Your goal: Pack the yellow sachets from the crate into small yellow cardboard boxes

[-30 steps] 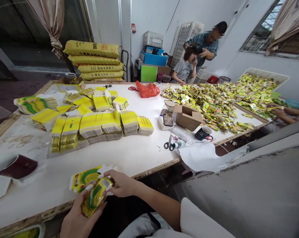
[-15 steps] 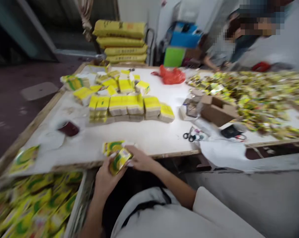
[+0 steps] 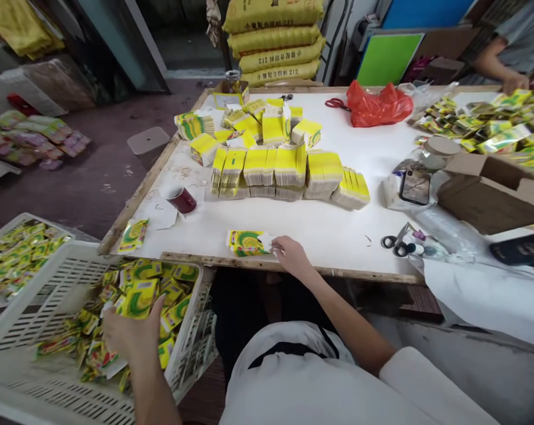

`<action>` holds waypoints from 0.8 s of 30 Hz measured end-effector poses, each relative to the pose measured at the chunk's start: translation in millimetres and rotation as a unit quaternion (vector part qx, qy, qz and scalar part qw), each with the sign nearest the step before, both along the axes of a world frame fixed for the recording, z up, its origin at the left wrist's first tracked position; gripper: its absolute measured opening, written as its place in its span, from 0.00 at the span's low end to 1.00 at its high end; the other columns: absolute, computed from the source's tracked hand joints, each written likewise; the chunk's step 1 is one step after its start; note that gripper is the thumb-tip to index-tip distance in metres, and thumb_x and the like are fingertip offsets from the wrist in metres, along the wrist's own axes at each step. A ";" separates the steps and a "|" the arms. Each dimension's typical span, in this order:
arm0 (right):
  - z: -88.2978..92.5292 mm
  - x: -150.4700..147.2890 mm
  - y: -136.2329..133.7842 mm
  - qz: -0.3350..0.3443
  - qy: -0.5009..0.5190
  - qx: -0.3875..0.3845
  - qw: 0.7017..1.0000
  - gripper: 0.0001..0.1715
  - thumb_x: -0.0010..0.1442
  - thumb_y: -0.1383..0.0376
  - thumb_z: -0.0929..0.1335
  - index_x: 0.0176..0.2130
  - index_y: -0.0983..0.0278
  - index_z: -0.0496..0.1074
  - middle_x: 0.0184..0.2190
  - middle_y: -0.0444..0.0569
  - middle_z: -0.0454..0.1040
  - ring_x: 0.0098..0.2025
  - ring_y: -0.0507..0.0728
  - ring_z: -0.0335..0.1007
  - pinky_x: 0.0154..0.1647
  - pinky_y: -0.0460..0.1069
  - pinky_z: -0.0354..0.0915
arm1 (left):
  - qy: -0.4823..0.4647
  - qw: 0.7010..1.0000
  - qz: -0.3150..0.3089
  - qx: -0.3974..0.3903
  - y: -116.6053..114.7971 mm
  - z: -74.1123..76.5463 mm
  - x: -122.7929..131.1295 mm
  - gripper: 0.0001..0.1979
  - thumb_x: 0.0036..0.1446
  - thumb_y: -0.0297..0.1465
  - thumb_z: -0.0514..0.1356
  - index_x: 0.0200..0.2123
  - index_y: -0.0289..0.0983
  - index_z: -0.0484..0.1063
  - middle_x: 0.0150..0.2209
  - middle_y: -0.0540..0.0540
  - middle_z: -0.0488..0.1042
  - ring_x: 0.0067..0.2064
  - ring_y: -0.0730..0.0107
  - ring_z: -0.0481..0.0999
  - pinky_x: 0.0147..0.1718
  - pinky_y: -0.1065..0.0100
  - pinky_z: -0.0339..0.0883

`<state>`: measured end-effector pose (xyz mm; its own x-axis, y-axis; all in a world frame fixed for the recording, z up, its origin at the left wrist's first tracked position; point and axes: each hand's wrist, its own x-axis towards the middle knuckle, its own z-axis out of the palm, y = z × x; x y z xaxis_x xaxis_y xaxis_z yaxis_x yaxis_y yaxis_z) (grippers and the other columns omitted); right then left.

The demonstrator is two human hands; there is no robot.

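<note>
Yellow and green printed card fills the work around you: a flat carton [image 3: 248,243] lies on the white table [image 3: 214,224] close to its near wooden edge, and your right hand [image 3: 291,254] meets the white flap at its right end. The fingertips there are bunched closely together, though you cannot tell whether they pinch the flap or merely touch it. Your left hand [image 3: 132,336] is down over the white plastic crate [image 3: 23,369], thumb and fingers spread wide about a yellow box [image 3: 139,298] on top of the heap; whether it is gripped cannot be told. Another packet [image 3: 133,235] lies by the table's left corner, near a maroon cup [image 3: 182,200] that stands beside a piece of white paper [image 3: 160,217]. Beyond the cup and the carton, bundles of cartons [image 3: 293,168] stand in a row, with looser bundles behind them. Farther back sits a red plastic bag [image 3: 380,106]. To your right lie black-handled scissors [image 3: 395,243], a phone [image 3: 415,188] and a cardboard box [image 3: 475,198]. At the far right, a co-worker's hand [image 3: 515,82] reaches the pile of packets [image 3: 510,133].
</note>
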<state>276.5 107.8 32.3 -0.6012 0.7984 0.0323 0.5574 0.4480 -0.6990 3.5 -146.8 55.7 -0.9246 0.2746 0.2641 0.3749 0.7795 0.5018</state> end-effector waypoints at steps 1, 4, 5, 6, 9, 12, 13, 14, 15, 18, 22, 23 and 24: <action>-0.2 -10.9 0.0 -0.004 -0.013 0.000 1.000 0.12 0.59 0.72 0.65 0.43 0.63 0.72 0.43 0.50 0.74 0.46 0.55 0.70 0.49 0.50 0.65 | -0.004 1.000 0.010 0.007 -3.0 -1.5 -1.4 0.51 0.39 0.54 0.66 0.57 0.24 0.59 0.56 0.22 0.64 0.60 0.30 0.63 0.58 0.35 0.53; -3.3 -39.5 -1.5 -0.021 -0.067 -0.003 0.997 0.11 0.58 0.67 0.69 0.43 0.65 0.72 0.44 0.55 0.71 0.48 0.60 0.67 0.50 0.53 0.63 | -0.094 0.991 -0.023 0.091 8.6 -7.5 12.2 0.48 0.42 0.52 0.65 0.59 0.28 0.57 0.57 0.26 0.66 0.60 0.42 0.66 0.56 0.45 0.62; -5.0 -46.1 -2.2 -0.027 -0.086 -0.004 0.996 0.12 0.57 0.67 0.70 0.43 0.66 0.72 0.45 0.57 0.70 0.49 0.61 0.66 0.50 0.54 0.62 | -0.131 0.982 -0.052 0.126 18.2 -10.0 20.6 0.47 0.43 0.51 0.65 0.59 0.29 0.56 0.57 0.27 0.66 0.60 0.45 0.67 0.55 0.48 0.65; -6.7 -50.7 -2.8 -0.032 -0.103 -0.006 0.994 0.12 0.57 0.66 0.71 0.43 0.66 0.71 0.45 0.58 0.70 0.49 0.62 0.65 0.50 0.55 0.62 | -0.161 0.971 -0.084 0.154 29.4 -12.5 29.9 0.45 0.44 0.50 0.65 0.59 0.30 0.56 0.57 0.27 0.66 0.60 0.48 0.67 0.54 0.50 0.66; -9.4 -56.0 -4.1 -0.037 -0.134 -0.005 0.990 0.15 0.56 0.67 0.71 0.44 0.66 0.70 0.46 0.59 0.69 0.50 0.63 0.63 0.51 0.55 0.61 | -0.203 0.944 -0.168 0.197 64.3 -19.0 56.9 0.37 0.47 0.45 0.65 0.56 0.34 0.59 0.55 0.31 0.69 0.58 0.52 0.69 0.54 0.53 0.67; -5.2 -56.2 -7.5 -0.035 -0.137 0.010 0.990 0.15 0.55 0.69 0.71 0.44 0.66 0.69 0.46 0.57 0.70 0.50 0.63 0.64 0.50 0.54 0.61 | -0.241 0.915 -0.231 0.226 88.6 -22.4 78.0 0.32 0.49 0.43 0.65 0.54 0.37 0.61 0.53 0.34 0.71 0.55 0.54 0.72 0.52 0.54 0.69; -3.6 -56.6 -9.4 -0.038 -0.136 0.016 0.990 0.14 0.54 0.70 0.71 0.43 0.66 0.69 0.45 0.57 0.71 0.49 0.63 0.65 0.49 0.54 0.62 | -0.250 0.907 -0.243 0.235 93.9 -23.8 83.3 0.31 0.48 0.43 0.65 0.53 0.37 0.62 0.52 0.35 0.72 0.54 0.54 0.73 0.51 0.55 0.69; -3.1 -57.5 -11.2 -0.041 -0.132 0.023 0.990 0.13 0.54 0.71 0.70 0.41 0.66 0.69 0.43 0.57 0.72 0.47 0.63 0.66 0.48 0.54 0.63 | -0.258 0.902 -0.246 0.244 98.3 -26.2 87.6 0.29 0.47 0.43 0.66 0.51 0.37 0.64 0.50 0.36 0.74 0.52 0.54 0.75 0.49 0.55 0.71; -4.1 -58.9 -12.6 -0.049 -0.127 0.033 0.990 0.13 0.53 0.72 0.70 0.40 0.66 0.69 0.42 0.57 0.72 0.46 0.63 0.68 0.46 0.54 0.63 | -0.272 0.893 -0.254 0.254 102.3 -29.9 91.0 0.28 0.47 0.42 0.67 0.49 0.38 0.66 0.50 0.36 0.75 0.51 0.54 0.75 0.48 0.56 0.71; -15.8 -64.3 -12.8 -0.062 -0.102 0.057 0.991 0.16 0.48 0.76 0.70 0.38 0.64 0.68 0.39 0.55 0.74 0.43 0.63 0.70 0.43 0.54 0.65 | -0.311 0.857 -0.265 0.313 114.0 -46.9 96.9 0.29 0.44 0.42 0.69 0.48 0.39 0.67 0.48 0.38 0.76 0.50 0.53 0.77 0.46 0.59 0.73; -28.2 -62.4 -10.5 -0.065 -0.030 0.004 0.997 0.16 0.49 0.76 0.66 0.38 0.62 0.65 0.39 0.53 0.74 0.43 0.63 0.70 0.42 0.53 0.64 | -0.347 0.819 -0.239 0.390 125.0 -66.5 106.9 0.30 0.42 0.44 0.70 0.47 0.40 0.66 0.45 0.39 0.76 0.46 0.56 0.77 0.44 0.60 0.73; -27.1 -59.3 -10.5 -0.066 -0.010 -0.001 0.998 0.15 0.50 0.75 0.65 0.38 0.62 0.63 0.37 0.52 0.73 0.41 0.62 0.70 0.41 0.52 0.64 | -0.352 0.811 -0.221 0.412 126.8 -68.2 110.6 0.30 0.43 0.45 0.70 0.47 0.40 0.66 0.44 0.40 0.75 0.45 0.58 0.77 0.43 0.61 0.73; -24.0 -55.7 -10.6 -0.070 0.009 -0.005 0.997 0.13 0.51 0.75 0.65 0.37 0.61 0.62 0.36 0.51 0.73 0.40 0.61 0.70 0.40 0.52 0.63 | -0.359 0.801 -0.201 0.435 128.7 -68.1 114.4 0.30 0.43 0.46 0.70 0.47 0.41 0.65 0.44 0.41 0.74 0.45 0.59 0.77 0.44 0.61 0.73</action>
